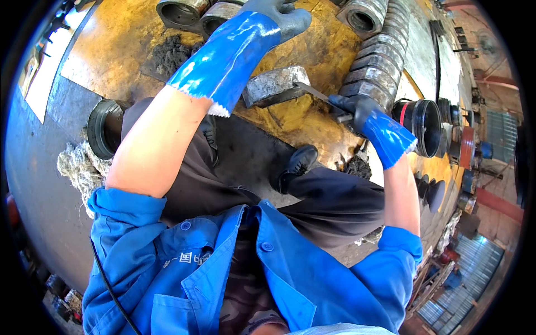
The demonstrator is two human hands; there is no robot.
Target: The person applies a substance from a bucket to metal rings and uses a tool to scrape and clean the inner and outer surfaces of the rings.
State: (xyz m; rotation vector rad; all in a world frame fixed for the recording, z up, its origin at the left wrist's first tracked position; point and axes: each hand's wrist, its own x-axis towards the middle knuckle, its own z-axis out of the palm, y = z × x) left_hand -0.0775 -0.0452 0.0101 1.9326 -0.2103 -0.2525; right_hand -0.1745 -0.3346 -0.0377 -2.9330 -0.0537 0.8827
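My right hand (360,114), in a blue glove with dark fingers, is closed around a flat-bladed metal tool (314,92). Its narrow blade points left, with the tip at the edge of a thick grey metal piece (276,86). I cannot tell whether tip and metal touch. That piece lies on a yellow-brown stained surface (312,56), between my hands. At the top edge, my left hand (287,21) wears a matching glove. Its thumb and fingers are apart, with nothing visible in them, though the top edge cuts off part of the hand. Thick metal rings (219,17) stand beside it.
A long row of metal rings (375,67) runs along the right. Beyond it stands a black cylinder (421,125) with a red band. Dark shavings (170,56) lie left of the metal piece. A hollow dark ring (105,127) and pale rag fibres (81,170) are near my left knee.
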